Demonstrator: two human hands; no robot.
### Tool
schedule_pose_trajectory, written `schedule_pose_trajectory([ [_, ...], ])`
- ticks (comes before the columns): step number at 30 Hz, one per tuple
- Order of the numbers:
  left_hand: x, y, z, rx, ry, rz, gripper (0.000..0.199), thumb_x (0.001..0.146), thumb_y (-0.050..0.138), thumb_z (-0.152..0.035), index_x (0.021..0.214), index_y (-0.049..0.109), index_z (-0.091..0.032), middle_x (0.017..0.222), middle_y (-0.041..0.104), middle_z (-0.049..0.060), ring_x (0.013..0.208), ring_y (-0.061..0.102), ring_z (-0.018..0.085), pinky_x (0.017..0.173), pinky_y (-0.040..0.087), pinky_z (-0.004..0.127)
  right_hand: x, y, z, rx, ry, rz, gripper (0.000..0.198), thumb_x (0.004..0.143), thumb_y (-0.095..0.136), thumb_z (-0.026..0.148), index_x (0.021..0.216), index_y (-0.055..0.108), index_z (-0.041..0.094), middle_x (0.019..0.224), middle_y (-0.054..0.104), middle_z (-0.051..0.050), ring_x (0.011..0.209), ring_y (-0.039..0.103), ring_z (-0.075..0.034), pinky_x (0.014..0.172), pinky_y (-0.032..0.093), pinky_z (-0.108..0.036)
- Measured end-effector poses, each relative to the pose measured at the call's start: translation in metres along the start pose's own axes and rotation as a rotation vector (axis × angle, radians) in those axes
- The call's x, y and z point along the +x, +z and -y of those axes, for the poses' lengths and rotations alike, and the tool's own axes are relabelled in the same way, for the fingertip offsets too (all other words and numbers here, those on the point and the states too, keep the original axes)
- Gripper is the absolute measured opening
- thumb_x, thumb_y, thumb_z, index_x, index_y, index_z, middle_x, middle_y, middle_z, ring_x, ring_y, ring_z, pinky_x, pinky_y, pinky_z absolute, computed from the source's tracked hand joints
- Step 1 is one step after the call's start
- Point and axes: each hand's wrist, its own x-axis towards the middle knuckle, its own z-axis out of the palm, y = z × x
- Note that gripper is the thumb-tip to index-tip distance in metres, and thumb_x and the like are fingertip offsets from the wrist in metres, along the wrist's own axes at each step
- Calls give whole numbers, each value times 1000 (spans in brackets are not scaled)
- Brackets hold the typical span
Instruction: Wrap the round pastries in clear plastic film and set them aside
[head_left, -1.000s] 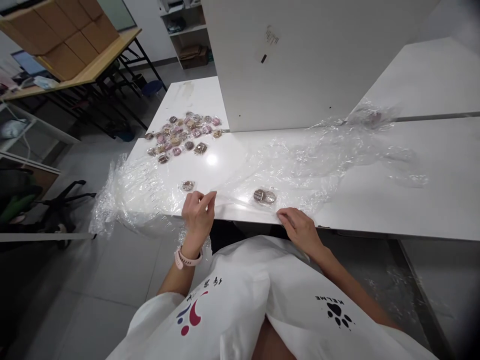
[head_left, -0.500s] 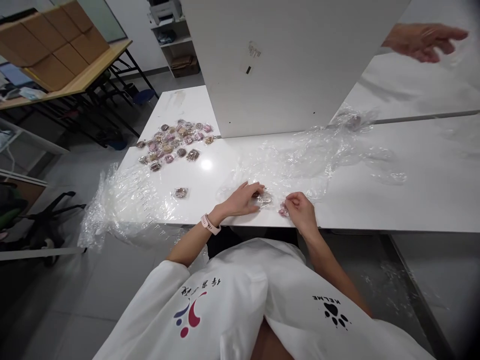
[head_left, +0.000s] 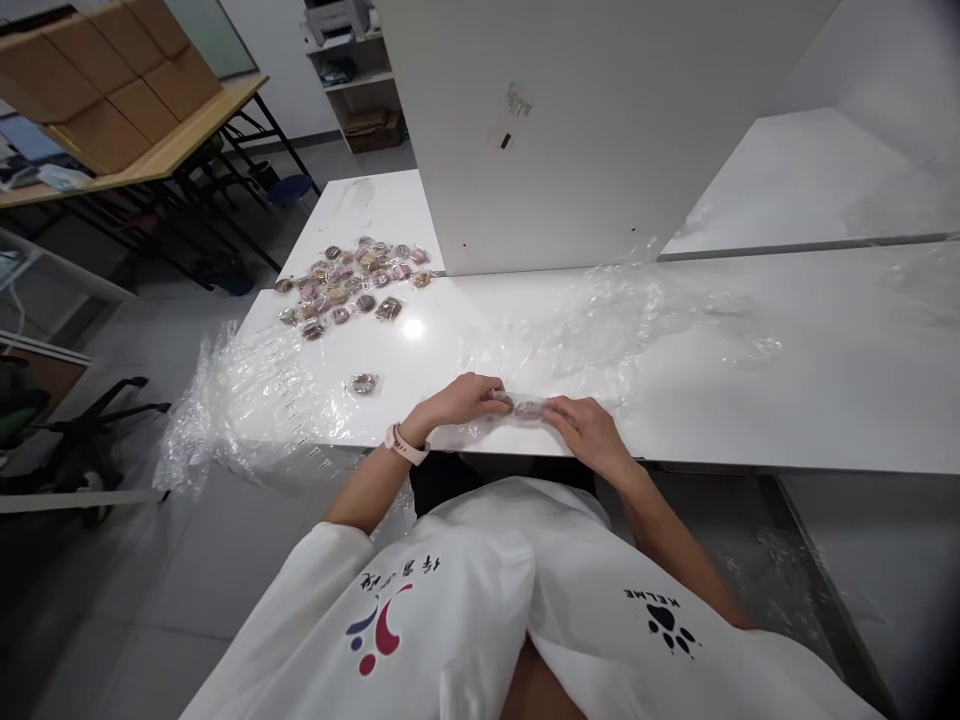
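Close to the table's front edge, my left hand [head_left: 466,400] and my right hand [head_left: 591,432] face each other. Between them stretches a strip of clear plastic wrap with small brownish, pinkish packets [head_left: 529,409] in it, slightly blurred. The fingers of each hand are closed on one end of it and partly hide what lies there. A wide sheet of clear plastic film [head_left: 600,330] spreads over the table just beyond my hands. One small brown wrapped packet [head_left: 364,383] lies alone to the left of my left hand.
A cluster of small wrapped packets [head_left: 352,280] lies at the table's far left. Crumpled clear plastic bags [head_left: 255,390] hang over the left front corner. A white upright panel [head_left: 570,150] stands along the back of the white table [head_left: 787,400].
My left hand has closed from an open, spread pose, and both hands now grip the wrap with the packets. Another person's hand at the upper right has gone from view.
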Motion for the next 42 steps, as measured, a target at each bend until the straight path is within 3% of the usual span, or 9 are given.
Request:
schedule_pose_trajectory([
  [3, -4, -6, 1, 71, -156, 79, 27, 85, 64, -46, 86, 64, -18, 77, 68, 3, 70, 61, 18, 60, 38, 27, 5, -5, 5, 113, 147, 134, 35, 95, 46, 50, 96, 70, 24, 69, 67, 0, 66, 62, -18, 64, 43, -28],
  [12, -55, -30, 31, 379, -252, 16, 31, 81, 52, -10, 108, 61, -23, 85, 72, 0, 77, 65, 18, 89, 42, 40, 15, 4, 5, 16, 295, 45, 25, 86, 56, 45, 103, 63, 27, 78, 67, 0, 74, 63, -18, 64, 38, -26],
  [16, -80, -40, 44, 404, -417, -584, 32, 83, 46, -7, 105, 62, -21, 100, 70, 8, 100, 64, 27, 94, 42, 49, 12, 7, 4, -14, 294, 12, 19, 86, 56, 42, 94, 63, 27, 76, 66, 2, 72, 61, -17, 63, 36, -26],
  [19, -76, -10, 28, 361, -247, -1059, 36, 90, 40, -8, 117, 58, -21, 115, 66, 12, 117, 58, 27, 97, 44, 52, 15, 9, 6, -31, 290, 13, 19, 87, 55, 41, 92, 67, 28, 78, 68, 1, 72, 62, -18, 63, 37, -26],
  [22, -58, 42, 3, 315, 128, -748, 35, 94, 48, -21, 128, 54, -26, 130, 63, 8, 129, 52, 25, 109, 39, 53, 12, 6, 8, -63, 230, 36, 25, 92, 50, 42, 96, 70, 28, 76, 69, 0, 71, 62, -18, 62, 39, -28],
  [26, -40, 83, -3, 257, 146, -483, 36, 95, 56, -34, 129, 54, -23, 135, 61, 11, 129, 52, 28, 109, 39, 49, -4, -5, 8, -100, 2, 129, 38, 93, 52, 52, 120, 63, 29, 104, 68, -2, 81, 65, -18, 69, 46, -29],
  [29, -31, 77, 7, 172, 32, -463, 33, 98, 49, -45, 119, 59, -22, 107, 71, 10, 100, 65, 24, 86, 49, 37, -10, -12, 8, -139, -89, 170, 41, 93, 52, 54, 123, 60, 28, 111, 62, -4, 84, 64, -18, 67, 46, -28],
  [34, 5, 41, 8, 97, -210, -344, 41, 98, 46, -54, 118, 55, -19, 72, 66, 2, 67, 62, 21, 61, 41, 29, 17, -12, 8, -258, 105, 80, 47, 97, 41, 54, 68, 55, 20, 81, 63, -4, 67, 56, -16, 57, 32, -27],
  [42, -26, 61, -16, 210, -219, -794, 27, 97, 48, -38, 83, 63, -20, 80, 67, 8, 80, 61, 22, 72, 44, 35, 30, 7, -2, -252, 225, -82, 43, 90, 50, 55, 65, 49, 21, 71, 58, -2, 62, 50, -15, 55, 25, -27],
])
